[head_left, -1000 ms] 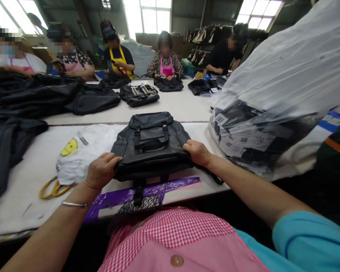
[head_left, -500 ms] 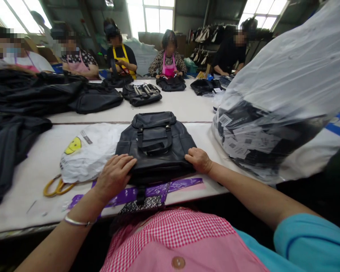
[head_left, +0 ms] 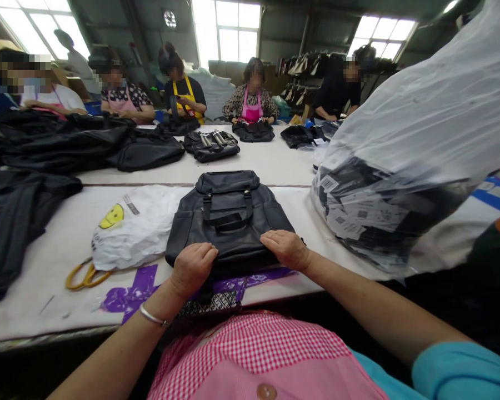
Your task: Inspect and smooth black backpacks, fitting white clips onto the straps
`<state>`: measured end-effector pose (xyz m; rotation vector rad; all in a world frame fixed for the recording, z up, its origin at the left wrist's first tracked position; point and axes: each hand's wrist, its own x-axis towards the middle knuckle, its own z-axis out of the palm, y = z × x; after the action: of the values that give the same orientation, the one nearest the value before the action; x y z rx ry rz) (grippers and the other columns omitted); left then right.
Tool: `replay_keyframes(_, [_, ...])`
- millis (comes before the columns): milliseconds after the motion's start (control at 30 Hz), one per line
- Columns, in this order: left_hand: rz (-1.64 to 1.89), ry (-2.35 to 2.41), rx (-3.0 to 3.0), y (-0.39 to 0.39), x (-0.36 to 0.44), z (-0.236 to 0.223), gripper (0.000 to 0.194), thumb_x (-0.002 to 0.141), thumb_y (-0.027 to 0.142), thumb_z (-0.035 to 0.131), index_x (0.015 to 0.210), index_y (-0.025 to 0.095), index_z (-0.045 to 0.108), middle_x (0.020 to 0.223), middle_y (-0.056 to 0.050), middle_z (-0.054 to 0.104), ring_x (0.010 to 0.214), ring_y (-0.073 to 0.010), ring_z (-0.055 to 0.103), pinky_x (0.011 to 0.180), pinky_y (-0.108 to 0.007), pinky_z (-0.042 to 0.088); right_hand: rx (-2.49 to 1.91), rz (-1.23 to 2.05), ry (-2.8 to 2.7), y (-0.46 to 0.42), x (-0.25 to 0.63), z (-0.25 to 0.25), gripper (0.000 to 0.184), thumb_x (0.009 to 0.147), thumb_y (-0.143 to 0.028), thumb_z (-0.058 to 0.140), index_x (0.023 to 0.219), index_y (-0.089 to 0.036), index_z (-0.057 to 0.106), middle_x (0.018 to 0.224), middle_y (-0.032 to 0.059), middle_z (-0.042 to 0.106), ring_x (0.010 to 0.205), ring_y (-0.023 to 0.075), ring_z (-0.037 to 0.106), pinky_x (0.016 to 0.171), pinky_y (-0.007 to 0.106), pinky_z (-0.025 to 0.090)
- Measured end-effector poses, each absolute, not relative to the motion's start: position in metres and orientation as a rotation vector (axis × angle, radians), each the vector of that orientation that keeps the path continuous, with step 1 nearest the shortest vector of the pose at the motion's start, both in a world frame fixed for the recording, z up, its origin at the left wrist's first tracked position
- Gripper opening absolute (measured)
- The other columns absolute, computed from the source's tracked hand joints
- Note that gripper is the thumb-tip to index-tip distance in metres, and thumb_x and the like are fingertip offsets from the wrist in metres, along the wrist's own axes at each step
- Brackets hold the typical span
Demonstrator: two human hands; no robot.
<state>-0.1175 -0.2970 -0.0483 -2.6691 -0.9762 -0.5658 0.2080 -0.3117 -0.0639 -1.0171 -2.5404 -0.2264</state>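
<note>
A black backpack (head_left: 233, 225) with a top flap, two buckled straps and a front handle lies face up on the table before me, its bottom edge toward my body. My left hand (head_left: 195, 268) is closed over the near left part of that edge. On the near right part, my right hand (head_left: 285, 248) grips the bag with fingers on top. Both thumbs are mostly hidden. Left of the backpack sits a white plastic bag (head_left: 133, 228) with a yellow smiley, and orange-handled scissors (head_left: 87, 275) stick out from beneath it.
A large clear plastic sack (head_left: 383, 189) holding black items and barcode labels stands at the right. Black bags (head_left: 58, 144) pile up at the left. Purple tape (head_left: 139, 289) marks the table's near edge. Several co-workers (head_left: 252, 97) handle bags across the table.
Both hands have moved inward along the backpack's near edge, the left one to the right and the right one slightly left. The backpack's lower left side has spread outward. The view has tilted slightly up.
</note>
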Motion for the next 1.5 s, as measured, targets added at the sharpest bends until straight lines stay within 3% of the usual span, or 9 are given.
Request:
replay_keyframes(267, [-0.480,-0.979,-2.737,-0.313,-0.072,-0.027,0.032,0.090,0.021,0.058,0.121,0.015,0.057,0.115,-0.012,0.063,0.105,-0.0264,0.058,0.092,-0.042,0.048,-1.055,-0.227,-2.467,-0.318,0.201,-0.074,0.027,0.096,-0.011,0.042,0.104,-0.015,0.067,0.113,0.0108,0.070,0.106,0.0214,0.061,0.091,0.036,0.047])
replay_keyframes(433, [-0.314,-1.071,-2.724,-0.314,-0.027,-0.024,0.014,0.092,0.013,0.049,0.095,0.016,0.062,0.093,-0.009,0.062,0.087,-0.0252,0.057,0.076,-0.038,0.049,-1.057,-0.199,-2.484,-0.321,0.206,-0.053,0.028,0.086,-0.012,0.053,0.112,-0.014,0.064,0.118,0.0129,0.063,0.108,0.0244,0.055,0.093,0.039,0.044])
replay_keyframes(533, [-0.297,-1.121,-2.688,-0.307,-0.018,-0.024,0.017,0.090,0.007,0.049,0.082,0.017,0.060,0.085,-0.009,0.059,0.080,-0.0250,0.055,0.072,-0.037,0.048,-1.180,-0.296,-2.435,-0.321,0.207,-0.042,0.020,0.089,-0.010,0.049,0.101,-0.016,0.065,0.102,0.0115,0.062,0.096,0.0233,0.052,0.087,0.037,0.043])
replay_keyframes(667, [-0.374,-1.170,-2.585,-0.295,-0.019,-0.019,0.016,0.090,0.009,0.049,0.082,0.018,0.060,0.084,-0.008,0.058,0.080,-0.0249,0.055,0.070,-0.036,0.046,-1.292,-0.385,-2.400,-0.309,0.202,-0.034,0.021,0.090,-0.006,0.045,0.081,-0.017,0.060,0.081,0.0078,0.055,0.080,0.0217,0.045,0.076,0.033,0.039])
replay_keyframes(1000, [-0.300,-1.101,-2.671,-0.321,-0.015,-0.043,0.018,0.097,0.017,0.045,0.089,0.020,0.061,0.084,-0.005,0.058,0.078,-0.0235,0.053,0.067,-0.037,0.042,-1.207,-0.563,-2.415,-0.306,0.212,-0.077,0.022,0.091,-0.009,0.047,0.073,-0.018,0.057,0.071,0.0054,0.050,0.071,0.0208,0.038,0.066,0.034,0.028])
replay_keyframes(1100, [-0.261,-1.148,-2.703,-0.323,-0.021,-0.040,0.017,0.096,0.017,0.046,0.100,0.021,0.062,0.089,-0.006,0.058,0.082,-0.0238,0.054,0.068,-0.036,0.042,-1.227,-0.559,-2.402,-0.304,0.212,-0.085,0.022,0.090,-0.010,0.048,0.072,-0.018,0.057,0.070,0.0050,0.051,0.070,0.0205,0.039,0.066,0.034,0.029])
replay_keyframes(1200, [-0.173,-1.150,-2.765,-0.315,-0.025,-0.030,0.016,0.094,0.016,0.047,0.093,0.021,0.062,0.089,-0.006,0.059,0.082,-0.0236,0.054,0.066,-0.035,0.042,-1.222,-0.545,-2.399,-0.306,0.211,-0.076,0.022,0.089,-0.009,0.048,0.071,-0.018,0.057,0.069,0.0051,0.053,0.068,0.0201,0.042,0.065,0.034,0.032])
replay_keyframes(1333, [-0.149,-1.168,-2.806,-0.304,-0.025,-0.021,0.017,0.092,0.013,0.046,0.090,0.020,0.062,0.089,-0.006,0.059,0.082,-0.0235,0.056,0.068,-0.035,0.045,-1.076,-0.458,-2.336,-0.334,0.210,-0.057,0.014,0.088,-0.017,0.053,0.095,-0.015,0.066,0.097,0.0115,0.066,0.099,0.0256,0.056,0.084,0.040,0.043])
replay_keyframes(1500, [-0.113,-1.181,-2.833,-0.295,-0.024,-0.013,0.027,0.089,0.011,0.046,0.111,0.019,0.062,0.094,-0.007,0.062,0.086,-0.0233,0.060,0.073,-0.034,0.048,-0.645,-0.215,-2.494,-0.370,0.185,-0.066,0.027,0.092,-0.021,0.053,0.114,-0.013,0.065,0.121,0.0103,0.067,0.125,0.0261,0.052,0.105,0.040,0.041])
